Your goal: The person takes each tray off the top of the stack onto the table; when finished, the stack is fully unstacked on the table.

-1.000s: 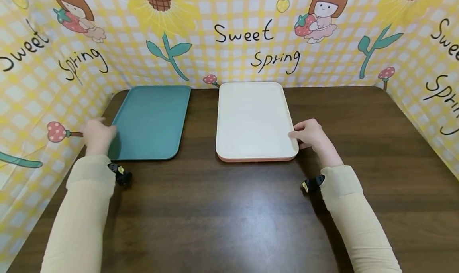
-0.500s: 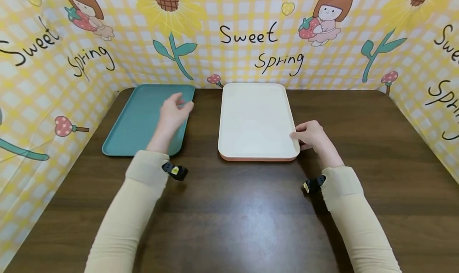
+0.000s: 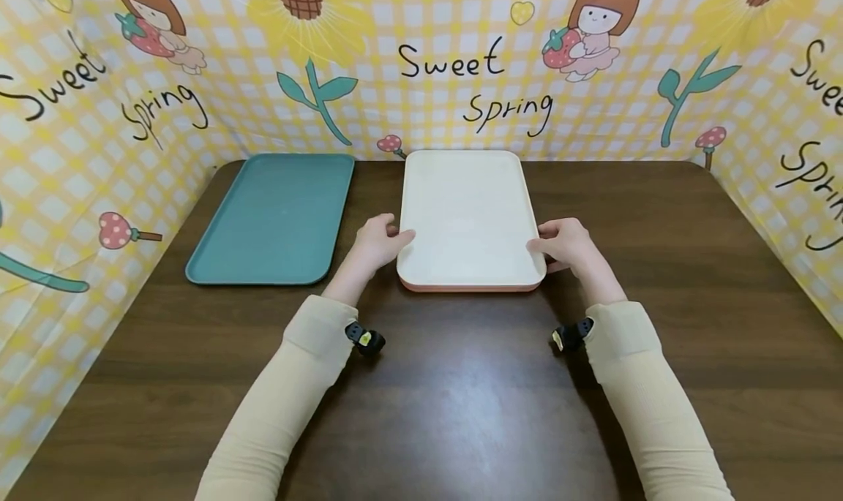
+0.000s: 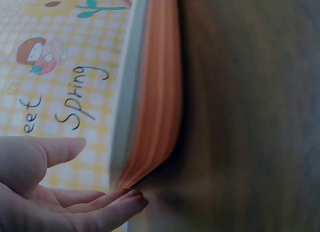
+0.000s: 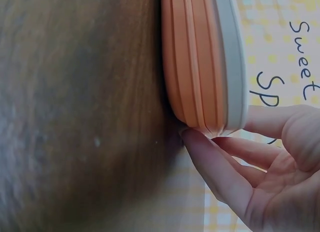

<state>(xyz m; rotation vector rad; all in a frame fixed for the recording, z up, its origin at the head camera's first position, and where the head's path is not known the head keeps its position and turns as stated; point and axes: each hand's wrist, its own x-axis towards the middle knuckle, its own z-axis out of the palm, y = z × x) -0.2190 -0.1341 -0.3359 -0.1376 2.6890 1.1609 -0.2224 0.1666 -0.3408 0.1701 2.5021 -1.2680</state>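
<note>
A white tray (image 3: 469, 216) tops a stack, with orange trays (image 3: 461, 287) beneath it; how many is hard to tell. At the stack's right side, my right hand (image 3: 568, 243) has its thumb on the white rim and its fingers against the orange sides, as the right wrist view also shows. My left hand (image 3: 380, 241) is at the stack's left side. Its fingertips reach the lower edge of the orange layers (image 4: 157, 92), while the thumb (image 4: 67, 149) stands off the white rim in the left wrist view.
A teal tray (image 3: 276, 219) lies flat on the dark wooden table (image 3: 448, 398), left of the stack. A yellow checked cloth (image 3: 448, 18) with printed figures hangs behind the table and along both sides.
My left hand has come from the teal tray's left edge, across it, to the left side of the stack. My right hand has stayed at the right side.
</note>
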